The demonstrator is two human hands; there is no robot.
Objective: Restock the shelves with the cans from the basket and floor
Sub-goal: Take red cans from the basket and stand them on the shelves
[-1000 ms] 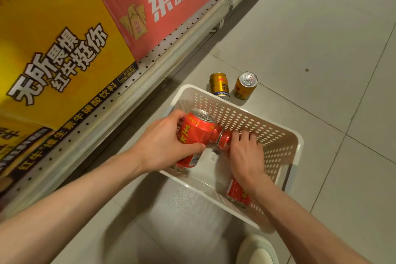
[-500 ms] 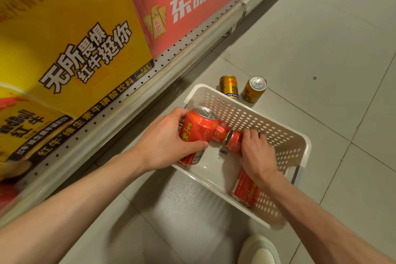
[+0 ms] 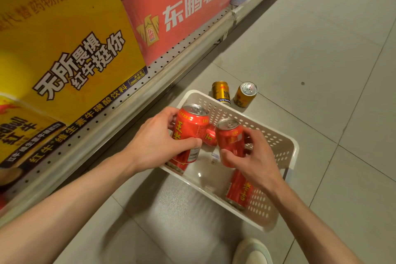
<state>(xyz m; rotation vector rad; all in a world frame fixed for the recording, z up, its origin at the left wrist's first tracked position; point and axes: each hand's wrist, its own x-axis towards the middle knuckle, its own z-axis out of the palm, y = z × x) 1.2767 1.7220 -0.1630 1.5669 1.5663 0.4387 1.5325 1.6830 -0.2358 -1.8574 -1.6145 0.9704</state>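
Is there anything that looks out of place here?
Yes: two gold cans stand on the floor tiles just beyond the white basket, not on a shelf. One red can lies tipped inside the basket.

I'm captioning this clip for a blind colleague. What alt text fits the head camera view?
Seen from above, a person's left hand and right hand each hold a red drink can over a white perforated basket on a tiled floor, where two more red cans lie. Two gold cans stand beyond it, beside a shelf of yellow and red cartons.
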